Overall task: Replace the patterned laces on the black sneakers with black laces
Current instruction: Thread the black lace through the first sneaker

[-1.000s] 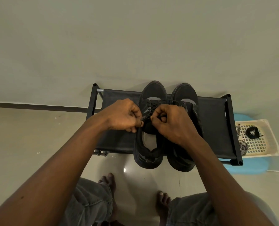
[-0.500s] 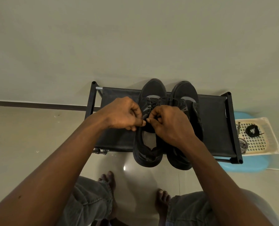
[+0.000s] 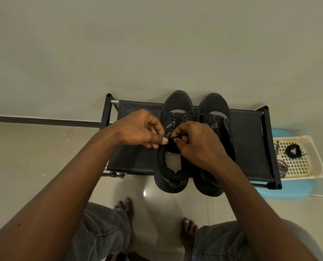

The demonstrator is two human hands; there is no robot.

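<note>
Hands, left [image 3: 138, 129] and right [image 3: 198, 146], in pinch on black lace [image 3: 170, 137] above sneaker [image 3: 177, 103]; heels [image 3: 171, 183] beyond rack [image 3: 136, 162] edge

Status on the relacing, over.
Left hand, right hand both pinching black lace at left-side sneaker's tongue. Spare lace coil and patterned lace on tray. Nothing blocking.

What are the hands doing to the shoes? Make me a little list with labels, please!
Place: black rack by a wall
Shoes: left sneaker and right sneaker, side by side on the rack
Left hand: pinches the black lace over the left sneaker
Right hand: pinches the same lace
Tray: holds a coiled lace and a patterned lace
</note>
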